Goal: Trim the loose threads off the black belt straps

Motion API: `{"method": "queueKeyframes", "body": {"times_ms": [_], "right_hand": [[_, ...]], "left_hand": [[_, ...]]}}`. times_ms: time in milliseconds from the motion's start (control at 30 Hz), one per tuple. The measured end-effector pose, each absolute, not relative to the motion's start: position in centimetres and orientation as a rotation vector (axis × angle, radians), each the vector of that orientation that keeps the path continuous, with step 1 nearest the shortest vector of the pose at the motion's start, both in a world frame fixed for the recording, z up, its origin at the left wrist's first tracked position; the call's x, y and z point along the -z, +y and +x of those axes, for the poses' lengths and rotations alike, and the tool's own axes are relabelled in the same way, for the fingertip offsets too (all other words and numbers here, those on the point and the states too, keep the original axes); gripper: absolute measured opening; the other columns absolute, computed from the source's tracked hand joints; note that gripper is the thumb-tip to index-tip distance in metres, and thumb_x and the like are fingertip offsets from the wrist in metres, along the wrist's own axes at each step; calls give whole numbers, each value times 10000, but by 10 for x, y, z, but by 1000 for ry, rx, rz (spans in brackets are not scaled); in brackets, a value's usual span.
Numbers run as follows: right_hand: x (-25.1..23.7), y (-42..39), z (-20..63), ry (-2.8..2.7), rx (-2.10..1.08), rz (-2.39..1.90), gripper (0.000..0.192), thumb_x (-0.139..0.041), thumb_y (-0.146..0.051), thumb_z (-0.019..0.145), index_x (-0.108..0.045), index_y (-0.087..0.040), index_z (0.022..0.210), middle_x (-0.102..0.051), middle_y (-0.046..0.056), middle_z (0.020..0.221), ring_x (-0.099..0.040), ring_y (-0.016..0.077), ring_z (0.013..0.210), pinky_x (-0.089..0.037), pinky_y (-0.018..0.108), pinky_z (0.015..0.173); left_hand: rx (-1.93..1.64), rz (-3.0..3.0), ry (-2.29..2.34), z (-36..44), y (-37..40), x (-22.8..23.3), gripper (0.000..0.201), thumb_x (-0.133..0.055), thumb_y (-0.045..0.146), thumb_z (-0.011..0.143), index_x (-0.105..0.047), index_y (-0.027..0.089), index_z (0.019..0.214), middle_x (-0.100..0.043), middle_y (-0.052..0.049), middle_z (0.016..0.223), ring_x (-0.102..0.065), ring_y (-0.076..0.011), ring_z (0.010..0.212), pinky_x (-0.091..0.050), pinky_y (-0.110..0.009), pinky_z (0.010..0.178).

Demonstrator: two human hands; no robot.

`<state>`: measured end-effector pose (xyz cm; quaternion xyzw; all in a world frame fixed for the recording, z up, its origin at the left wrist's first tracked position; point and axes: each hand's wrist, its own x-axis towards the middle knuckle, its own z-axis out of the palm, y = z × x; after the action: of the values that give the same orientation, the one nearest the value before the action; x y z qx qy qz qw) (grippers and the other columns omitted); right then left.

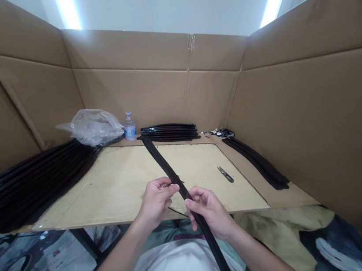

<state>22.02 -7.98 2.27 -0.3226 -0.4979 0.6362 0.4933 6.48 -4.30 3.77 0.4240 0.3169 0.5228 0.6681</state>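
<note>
A long black strip [162, 160], rubber-like and narrow, runs from the back of the table toward me and over my lap. My left hand [158, 200] is closed in a pinch at the strip's left edge, where small dark bits stick out. Lower down, my right hand [207, 210] is closed on the same strip, thumb on top and fingers curled at its side. A thin dark cord [177, 212] hangs between my hands near the table's front edge. Small black thread snips [225, 174] lie on the table to the right, apart from both hands.
Black strips are heaped at the left [40, 180], stacked at the back [169, 132] and laid along the right [256, 161]. A plastic bag [94, 125] and water bottle [129, 126] stand at the back left. Cardboard walls [154, 83] enclose the pale tabletop [108, 189].
</note>
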Motion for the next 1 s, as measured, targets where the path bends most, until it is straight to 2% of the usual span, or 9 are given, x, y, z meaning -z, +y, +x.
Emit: {"method": "queueKeyframes", "body": {"times_ms": [100, 233, 333, 500, 633, 733, 1000], "right_hand": [[-25, -82, 219, -1204, -1545, -776, 324, -696, -371, 757, -429, -196, 813, -577, -63, 559, -514, 75, 372, -451, 172, 330], [-23, -81, 220, -1208, -1590, -750, 376, -688, -357, 770, -340, -227, 828, -628, -50, 582, -563, 110, 382, -483, 211, 344], [-22, -81, 220, -1249, -1577, -742, 389, -672, -361, 785, -305, -238, 828, -640, -43, 561, -544, 108, 359, -435, 180, 318], [-23, -81, 221, -1272, -1498, -726, 367, -667, -327, 798, -313, -230, 793, -630, -47, 563, -456, 51, 337, -319, 125, 327], [-23, -82, 221, -1175, -1570, -689, 304, -537, -416, 877, -307, -236, 791, -631, -26, 573, -433, 59, 336, -278, 141, 334], [-24, -82, 221, -1107, -1596, -674, 299, -490, -431, 899, -301, -234, 777, -631, -15, 585, -444, 66, 359, -276, 150, 356], [-23, -79, 226, -1134, -1554, -665, 256, -555, -339, 882, -372, -207, 762, -620, -4, 645, -480, 74, 480, -325, 192, 473]], "left_hand": [[-1166, 961, 700, 65, -44, -37, 324, -792, 286, 618, -574, 113, 783, -406, 82, 539, -194, 8, 389, -101, -166, 352], [-1168, 938, 687, 66, -45, -37, 316, -787, 271, 626, -516, 136, 714, -329, 106, 498, -177, 3, 384, -106, -164, 348], [-1165, 939, 678, 67, -46, -38, 330, -792, 259, 616, -494, 141, 692, -343, 103, 502, -177, 6, 383, -104, -161, 343], [-1176, 912, 676, 68, -48, -40, 334, -795, 241, 614, -480, 156, 684, -304, 117, 470, -156, 2, 376, -100, -155, 338], [-1187, 908, 680, 68, -48, -39, 328, -799, 241, 612, -490, 157, 679, -306, 116, 465, -151, -2, 380, -101, -155, 337], [-1214, 910, 678, 68, -48, -38, 325, -798, 246, 615, -489, 159, 667, -294, 118, 459, -145, -5, 378, -102, -158, 337], [-1290, 931, 766, 68, -48, -42, 328, -807, 273, 601, -507, 142, 628, -304, 117, 445, -164, 4, 362, -110, -157, 336]]}}
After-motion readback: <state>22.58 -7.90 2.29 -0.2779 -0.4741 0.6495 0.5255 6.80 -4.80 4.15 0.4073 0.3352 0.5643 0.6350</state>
